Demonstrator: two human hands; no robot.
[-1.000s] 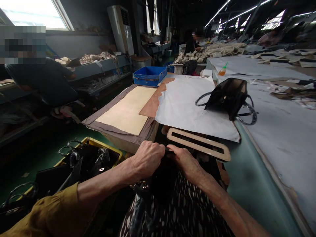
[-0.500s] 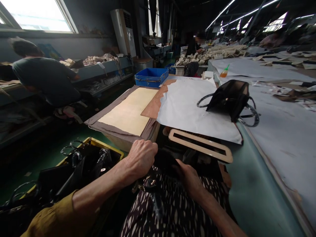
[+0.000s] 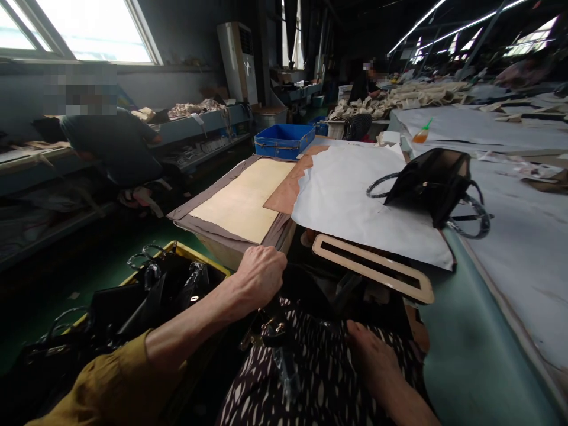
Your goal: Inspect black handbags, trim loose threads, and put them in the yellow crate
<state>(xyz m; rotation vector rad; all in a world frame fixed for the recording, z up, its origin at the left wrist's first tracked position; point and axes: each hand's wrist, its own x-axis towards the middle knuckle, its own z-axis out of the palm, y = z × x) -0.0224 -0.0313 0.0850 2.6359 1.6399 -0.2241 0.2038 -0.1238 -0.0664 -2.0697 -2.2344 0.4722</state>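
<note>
My left hand (image 3: 261, 273) is closed in a fist on the upper edge of a black bag (image 3: 306, 290) lying in my lap. The bag is dark and its outline partly lost in shadow. Gold-coloured metal fittings (image 3: 273, 327) and a strip of clear plastic wrap (image 3: 286, 370) show on its near side. My right hand (image 3: 375, 358) is lower, over the patterned cloth (image 3: 319, 378) on my lap, apart from the bag's visible upper edge. Its fingers are mostly hidden in shadow, so I cannot tell whether they hold anything.
A yellow crate (image 3: 202, 255) of black bags stands at left. Ahead are a cream sheet (image 3: 242, 198), a blue bin (image 3: 284, 139) and white sheeting (image 3: 346, 195). A slotted wooden frame (image 3: 373, 269) and another black handbag (image 3: 430, 183) lie right. A person (image 3: 110, 139) sits far left.
My right hand has come away from the bag's edge and moved down and right. My left hand stays closed on the bag. The whole view has shifted slightly left.
</note>
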